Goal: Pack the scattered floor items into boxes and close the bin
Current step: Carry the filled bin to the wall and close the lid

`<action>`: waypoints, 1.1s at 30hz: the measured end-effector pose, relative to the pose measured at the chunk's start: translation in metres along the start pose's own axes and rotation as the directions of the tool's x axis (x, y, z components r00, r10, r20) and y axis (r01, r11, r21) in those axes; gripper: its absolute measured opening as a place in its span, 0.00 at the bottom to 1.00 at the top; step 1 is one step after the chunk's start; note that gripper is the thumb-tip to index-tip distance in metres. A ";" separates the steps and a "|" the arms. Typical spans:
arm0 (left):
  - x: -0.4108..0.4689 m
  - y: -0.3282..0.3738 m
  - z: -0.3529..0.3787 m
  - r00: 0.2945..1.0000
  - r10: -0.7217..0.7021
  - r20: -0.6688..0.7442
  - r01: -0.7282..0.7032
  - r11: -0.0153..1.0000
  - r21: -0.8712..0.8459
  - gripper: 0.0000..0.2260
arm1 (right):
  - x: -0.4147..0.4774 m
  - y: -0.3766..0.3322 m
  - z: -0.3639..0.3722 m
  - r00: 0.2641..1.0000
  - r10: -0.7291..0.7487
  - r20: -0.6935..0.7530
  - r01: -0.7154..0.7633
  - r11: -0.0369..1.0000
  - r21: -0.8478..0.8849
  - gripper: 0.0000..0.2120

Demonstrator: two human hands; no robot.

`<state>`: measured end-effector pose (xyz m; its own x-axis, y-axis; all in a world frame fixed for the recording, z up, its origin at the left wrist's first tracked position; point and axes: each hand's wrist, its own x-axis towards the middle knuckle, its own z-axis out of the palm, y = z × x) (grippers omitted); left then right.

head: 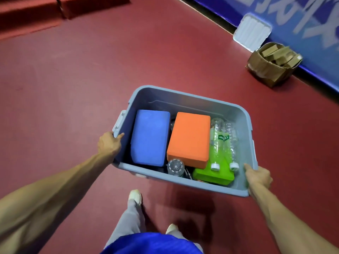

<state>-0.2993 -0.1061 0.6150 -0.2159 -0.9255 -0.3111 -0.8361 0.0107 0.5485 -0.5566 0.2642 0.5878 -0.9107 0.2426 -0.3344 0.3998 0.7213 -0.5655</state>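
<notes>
Writing first: one clear labelled bottle [219, 143] in the bin carries a green label with white letters, upside down from my view. They look like "Cebon", but I cannot be sure. Large pale lettering runs across the blue barrier [311, 24] at upper right, too blurred for me to read.

Through the head camera I look down into an open grey-blue plastic bin [183, 99] with a pale latch on its left end. It is held between both hands over the dark red floor [73, 88]. The left hand [110, 144] grasps the left rim near the closer corner, thumb hooked over the edge. The right hand [258, 177] grasps the closer right corner, thumb lying inside the rim.

Inside, a blue block [150, 138] lies at left and an orange block [189, 138] sits beside it, overlapping a green block [213, 176] at right. The labelled bottle and a second bottle [232, 143] lie side by side on the green block, white caps toward me. A third bottle [175, 166] shows end-on below the orange block.

A pale ribbed lid [252, 32] leans against the barrier, well apart from the bin, near a brown bag [266, 70] of cardboard pieces.
</notes>
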 end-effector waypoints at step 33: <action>0.705 0.690 0.200 0.961 0.227 0.156 -0.244 0.965 0.099 0.16 | 0.519 -0.653 0.256 0.961 0.253 -0.115 -0.225 0.950 0.218 0.19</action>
<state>-1.1288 -0.6752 0.6192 -0.4758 -0.8282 -0.2962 -0.8042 0.2733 0.5277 -1.2631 -0.2466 0.5909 -0.7853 0.4901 -0.3782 0.6070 0.4895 -0.6261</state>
